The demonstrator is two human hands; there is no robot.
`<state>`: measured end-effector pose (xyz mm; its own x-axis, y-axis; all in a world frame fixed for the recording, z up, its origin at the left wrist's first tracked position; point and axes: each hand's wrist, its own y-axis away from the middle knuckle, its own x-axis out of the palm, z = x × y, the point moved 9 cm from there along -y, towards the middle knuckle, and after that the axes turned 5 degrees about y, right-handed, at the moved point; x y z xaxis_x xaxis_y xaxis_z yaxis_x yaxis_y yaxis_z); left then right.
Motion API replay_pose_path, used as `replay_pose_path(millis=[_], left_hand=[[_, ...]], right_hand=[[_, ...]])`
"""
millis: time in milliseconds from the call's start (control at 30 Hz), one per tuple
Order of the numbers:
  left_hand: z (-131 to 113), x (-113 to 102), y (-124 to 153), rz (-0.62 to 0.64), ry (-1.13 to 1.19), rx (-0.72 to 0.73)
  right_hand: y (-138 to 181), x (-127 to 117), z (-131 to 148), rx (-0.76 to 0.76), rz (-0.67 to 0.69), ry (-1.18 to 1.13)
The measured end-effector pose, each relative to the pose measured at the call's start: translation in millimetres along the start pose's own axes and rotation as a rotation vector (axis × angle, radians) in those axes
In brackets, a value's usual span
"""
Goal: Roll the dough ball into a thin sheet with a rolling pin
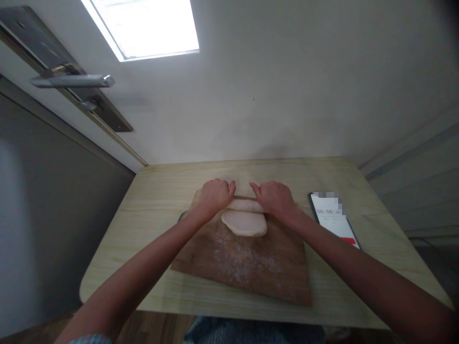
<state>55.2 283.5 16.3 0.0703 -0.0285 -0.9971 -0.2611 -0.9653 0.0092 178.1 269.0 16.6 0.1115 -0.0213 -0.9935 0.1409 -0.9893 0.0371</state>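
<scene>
My left hand (216, 195) and my right hand (276, 197) are closed around the two ends of a pale rolling pin (245, 205), thumbs pointing toward each other. The pin lies across the far end of a flattened piece of white dough (247, 223). Whether dough continues beyond the pin is hidden. Both rest on a brown wooden board (287, 282), whose near half is dusted with white flour (238, 260). The pin's outer ends are covered by my hands.
A light wooden table (143, 205) carries the board. To the right lies a phone (333, 222) with a timer on its screen. Beyond the table's far edge stands a white door (287, 95) with a metal handle (75, 81) and a bright window (158, 26). A metal loop (183, 214) shows at the board's left side.
</scene>
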Motion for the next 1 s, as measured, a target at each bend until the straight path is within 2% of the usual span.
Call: replay_pose_path(millis=[567,1000], left_hand=[[14,13,-39,0.016,0.065,-0.031],[12,9,-63,-0.049,0.094,-0.027]], right_hand=[[-12,2,-4,0.029,0.067,-0.069],[-6,-4,-4,0.101,0.001,-0.117]])
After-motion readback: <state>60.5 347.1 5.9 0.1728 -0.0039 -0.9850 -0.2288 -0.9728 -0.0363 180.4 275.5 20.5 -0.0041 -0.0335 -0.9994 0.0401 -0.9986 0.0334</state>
